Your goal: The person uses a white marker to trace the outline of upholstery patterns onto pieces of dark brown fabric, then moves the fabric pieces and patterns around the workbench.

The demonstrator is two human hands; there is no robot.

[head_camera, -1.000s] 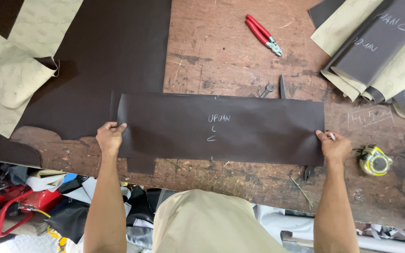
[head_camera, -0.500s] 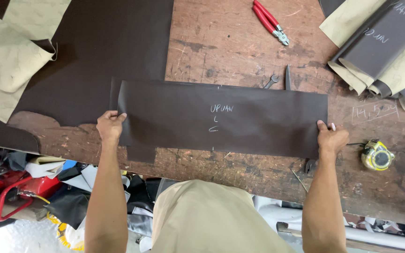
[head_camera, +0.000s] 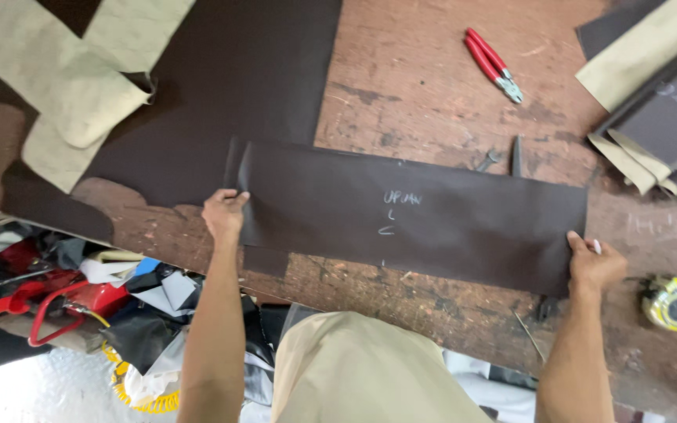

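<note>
Your left hand (head_camera: pixel 225 215) and right hand (head_camera: pixel 595 265) each pinch an end of the long dark brown strip (head_camera: pixel 413 215), lying flat on the worn tabletop (head_camera: pixel 425 86). White chalk marks are already on it; red pliers (head_camera: pixel 494 65) sit untouched.

Bare forearms, no sleeves, and beige trousers below the hands (head_camera: pixel 225 215)
</note>
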